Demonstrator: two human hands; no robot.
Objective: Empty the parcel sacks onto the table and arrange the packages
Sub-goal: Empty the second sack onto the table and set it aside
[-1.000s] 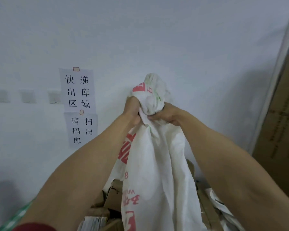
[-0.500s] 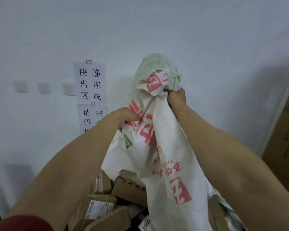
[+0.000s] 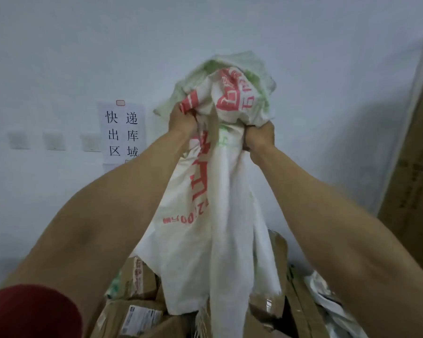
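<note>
A white woven parcel sack (image 3: 220,215) with red and green print hangs upside down in front of me, its bunched end held high against the wall. My left hand (image 3: 182,120) grips the bunched cloth on its left side. My right hand (image 3: 259,137) grips it on the right, a little lower. The sack's open mouth hangs down over a heap of brown cardboard packages (image 3: 142,311) and some white plastic mailers (image 3: 327,296) at the bottom of the view. The table under them is hidden.
A white wall is close ahead with a paper sign (image 3: 122,132) and three wall switches (image 3: 54,141) on the left. Tall brown cartons (image 3: 415,179) stand at the right edge. My red sleeve (image 3: 29,313) shows at the lower left.
Both hands have gathered more of the sack and lifted it. My left hand rose up to the level of the right. More cloth is bunched above the hands.
</note>
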